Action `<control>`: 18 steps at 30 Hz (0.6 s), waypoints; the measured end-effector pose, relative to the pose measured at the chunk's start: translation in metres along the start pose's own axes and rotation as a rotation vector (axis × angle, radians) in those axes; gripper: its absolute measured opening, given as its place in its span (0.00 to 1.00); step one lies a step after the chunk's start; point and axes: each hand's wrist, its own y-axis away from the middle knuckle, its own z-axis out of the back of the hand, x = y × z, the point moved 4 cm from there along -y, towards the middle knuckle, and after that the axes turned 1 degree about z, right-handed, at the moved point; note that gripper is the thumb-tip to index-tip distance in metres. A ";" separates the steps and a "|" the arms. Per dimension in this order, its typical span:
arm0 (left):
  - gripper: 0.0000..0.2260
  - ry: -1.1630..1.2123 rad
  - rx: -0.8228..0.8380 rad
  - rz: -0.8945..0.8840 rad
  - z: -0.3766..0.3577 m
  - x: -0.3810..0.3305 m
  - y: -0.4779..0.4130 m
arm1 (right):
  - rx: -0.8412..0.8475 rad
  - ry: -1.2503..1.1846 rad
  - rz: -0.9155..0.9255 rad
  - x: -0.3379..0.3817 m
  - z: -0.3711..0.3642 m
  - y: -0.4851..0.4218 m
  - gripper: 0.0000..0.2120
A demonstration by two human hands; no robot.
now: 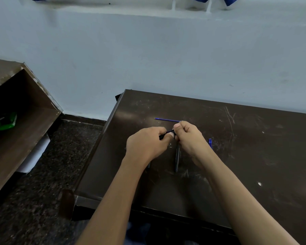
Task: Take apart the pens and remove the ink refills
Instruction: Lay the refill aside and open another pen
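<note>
Over the dark wooden table [245,156] my left hand [147,144] and my right hand [189,138] meet, both gripping a short black pen [167,134] held between them; only a small part of it shows between the fingers. A thin blue ink refill [166,119] lies on the table just beyond my hands. A dark pen barrel [177,160] lies below my right hand, pointing toward me. Another blue pen part [210,143] peeks out to the right of my right wrist. A sliver of another pen [149,164] shows beside my left wrist.
A pale wall stands right behind the table's far edge. To the left is a brown wooden shelf unit [25,112] with a green packet [6,122] inside, and dark speckled floor [51,174] between it and the table.
</note>
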 end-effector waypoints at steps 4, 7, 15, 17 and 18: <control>0.18 0.093 0.122 0.018 -0.005 0.000 0.000 | -0.004 -0.036 -0.036 -0.006 0.002 -0.004 0.11; 0.17 0.113 0.186 0.050 -0.007 0.005 0.001 | -0.123 -0.014 -0.069 -0.015 0.011 -0.010 0.10; 0.12 0.179 -0.011 0.203 0.004 0.015 -0.002 | -0.115 0.280 0.053 -0.017 0.015 -0.003 0.04; 0.10 0.208 -0.057 0.207 0.006 0.015 -0.001 | -0.034 0.402 0.098 -0.020 -0.002 0.002 0.07; 0.09 0.220 -0.074 0.206 0.007 0.015 -0.001 | 0.010 0.462 0.103 -0.023 -0.010 0.004 0.08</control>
